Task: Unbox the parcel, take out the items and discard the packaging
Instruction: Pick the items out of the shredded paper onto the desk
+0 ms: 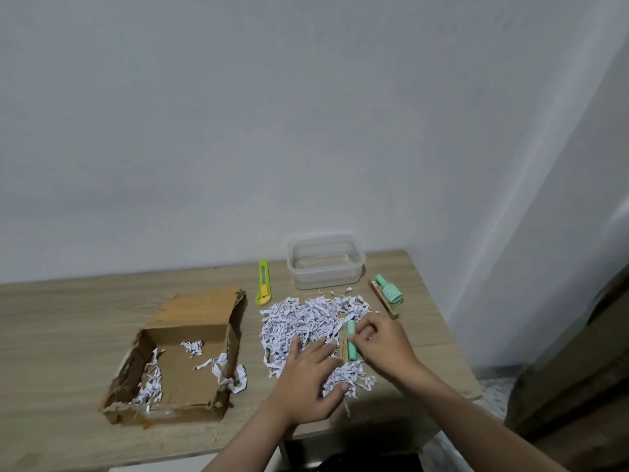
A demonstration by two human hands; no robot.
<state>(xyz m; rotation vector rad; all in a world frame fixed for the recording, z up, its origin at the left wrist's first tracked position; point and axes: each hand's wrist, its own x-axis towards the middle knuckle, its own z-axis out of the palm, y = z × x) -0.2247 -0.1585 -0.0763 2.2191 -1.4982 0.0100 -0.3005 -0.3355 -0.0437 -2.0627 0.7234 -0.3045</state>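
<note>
An opened, torn cardboard box [190,338] lies at the left of the wooden table with a few shreds of paper inside. To its right spreads a pile of shredded white paper [306,321]. My left hand [308,379] rests flat on the pile, fingers spread. My right hand [381,342] pinches a mint green tube-shaped item [351,342] lying on the pile next to a slim wooden stick. Another mint green bottle [389,290] and a brown stick-shaped item [383,299] lie at the right, off the pile.
A clear plastic container [325,260] stands at the back by the wall. A green and yellow utility knife [263,282] lies left of it. The table's right edge [452,335] is close to my right hand; a dark object sits below the front edge.
</note>
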